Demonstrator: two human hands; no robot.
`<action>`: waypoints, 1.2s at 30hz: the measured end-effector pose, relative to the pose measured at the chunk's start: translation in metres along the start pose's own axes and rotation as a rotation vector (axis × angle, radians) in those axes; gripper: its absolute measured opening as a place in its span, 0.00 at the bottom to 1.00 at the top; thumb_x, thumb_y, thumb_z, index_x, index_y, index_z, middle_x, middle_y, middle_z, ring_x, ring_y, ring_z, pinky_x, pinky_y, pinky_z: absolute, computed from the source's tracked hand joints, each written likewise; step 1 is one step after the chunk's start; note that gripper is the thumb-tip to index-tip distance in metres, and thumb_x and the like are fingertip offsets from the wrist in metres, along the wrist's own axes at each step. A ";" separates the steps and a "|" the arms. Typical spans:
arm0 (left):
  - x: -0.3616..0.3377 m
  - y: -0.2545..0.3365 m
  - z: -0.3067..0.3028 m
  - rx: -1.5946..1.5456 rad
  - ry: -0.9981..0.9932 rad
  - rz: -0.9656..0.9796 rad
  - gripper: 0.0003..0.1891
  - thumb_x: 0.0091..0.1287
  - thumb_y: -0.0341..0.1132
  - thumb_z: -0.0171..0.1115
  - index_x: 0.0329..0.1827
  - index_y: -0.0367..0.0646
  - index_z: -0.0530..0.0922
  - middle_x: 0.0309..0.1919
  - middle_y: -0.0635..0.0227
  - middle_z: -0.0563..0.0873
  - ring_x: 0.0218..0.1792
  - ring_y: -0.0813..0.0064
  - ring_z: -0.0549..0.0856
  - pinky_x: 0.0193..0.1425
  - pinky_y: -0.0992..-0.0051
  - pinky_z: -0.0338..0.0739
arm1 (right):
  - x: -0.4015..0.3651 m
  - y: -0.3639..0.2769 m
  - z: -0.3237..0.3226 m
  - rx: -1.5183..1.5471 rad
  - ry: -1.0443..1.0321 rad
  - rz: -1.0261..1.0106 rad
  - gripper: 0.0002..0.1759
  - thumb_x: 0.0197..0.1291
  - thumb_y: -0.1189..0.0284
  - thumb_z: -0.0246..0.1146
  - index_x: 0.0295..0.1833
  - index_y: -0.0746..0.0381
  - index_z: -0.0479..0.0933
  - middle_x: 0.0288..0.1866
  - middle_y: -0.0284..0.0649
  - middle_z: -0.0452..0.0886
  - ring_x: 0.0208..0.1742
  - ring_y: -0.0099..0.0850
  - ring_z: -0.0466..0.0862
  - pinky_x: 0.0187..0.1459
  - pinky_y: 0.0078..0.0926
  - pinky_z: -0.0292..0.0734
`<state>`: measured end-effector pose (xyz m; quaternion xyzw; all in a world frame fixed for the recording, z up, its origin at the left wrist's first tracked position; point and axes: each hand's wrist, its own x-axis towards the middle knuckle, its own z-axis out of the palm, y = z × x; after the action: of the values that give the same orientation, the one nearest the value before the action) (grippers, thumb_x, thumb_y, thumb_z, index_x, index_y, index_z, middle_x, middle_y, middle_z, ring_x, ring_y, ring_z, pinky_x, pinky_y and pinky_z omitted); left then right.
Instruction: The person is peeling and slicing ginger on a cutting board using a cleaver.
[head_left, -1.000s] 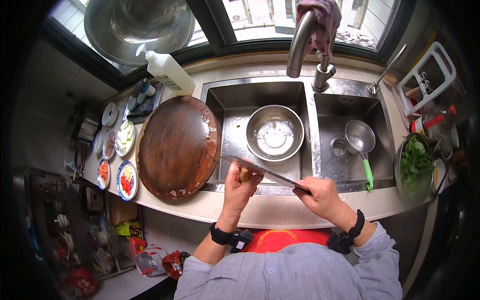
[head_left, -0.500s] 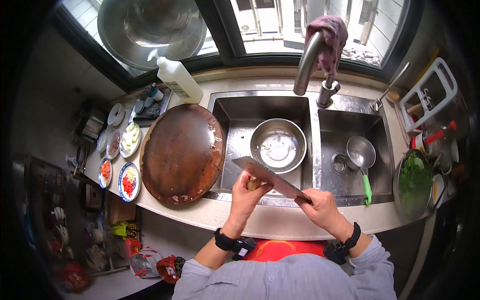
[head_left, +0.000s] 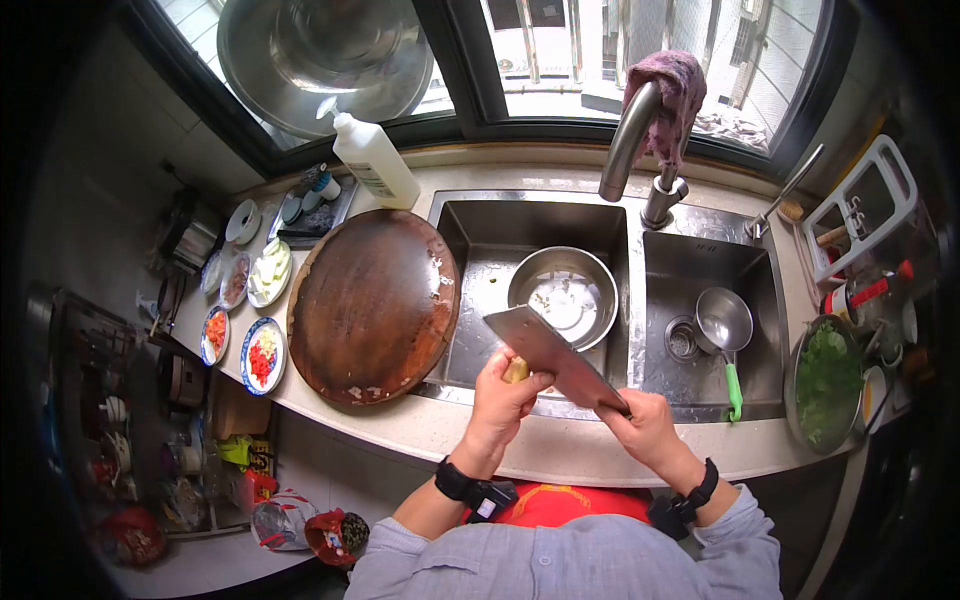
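Observation:
My left hand (head_left: 497, 412) is closed around a small yellowish-tan piece that looks like ginger (head_left: 516, 371), held in front of the sink. In my right hand (head_left: 645, 430) is the handle of a cleaver (head_left: 560, 362). The wide blade slants up and left, its flat face toward me, close beside the ginger. Where edge and ginger meet is partly hidden by my fingers. Just beyond the blade, a round steel basin (head_left: 525, 278) with a little water and pale bits sits in the left sink bowl (head_left: 475, 335).
A round wooden chopping board (head_left: 370, 300) lies left of the sink. Small plates of chopped food, including a blue-rimmed plate (head_left: 277, 378), stand further left. A green-handled ladle (head_left: 723, 322) rests in the right sink bowl. The tap (head_left: 630, 140) carries a cloth. Leafy greens (head_left: 828, 375) sit far right.
The view has shifted slightly, so the scene sits a little further right. The cleaver blade has turned to show more of its flat face. Both hands keep their holds.

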<state>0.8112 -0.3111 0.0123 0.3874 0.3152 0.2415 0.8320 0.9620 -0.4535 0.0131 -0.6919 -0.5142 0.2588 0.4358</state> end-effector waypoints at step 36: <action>0.002 0.057 -0.058 0.188 -0.423 -0.129 0.20 0.52 0.22 0.61 0.48 0.43 0.69 0.26 0.75 0.74 0.14 0.89 0.69 0.13 0.89 0.61 | -0.012 -0.087 0.051 -0.130 0.245 0.093 0.08 0.52 0.72 0.62 0.33 0.66 0.77 0.19 0.43 0.74 0.21 0.27 0.76 0.24 0.25 0.68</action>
<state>0.7626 -0.2482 0.0280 0.4840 0.1790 0.0710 0.8536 0.8744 -0.4392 0.0628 -0.7680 -0.4402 0.1586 0.4373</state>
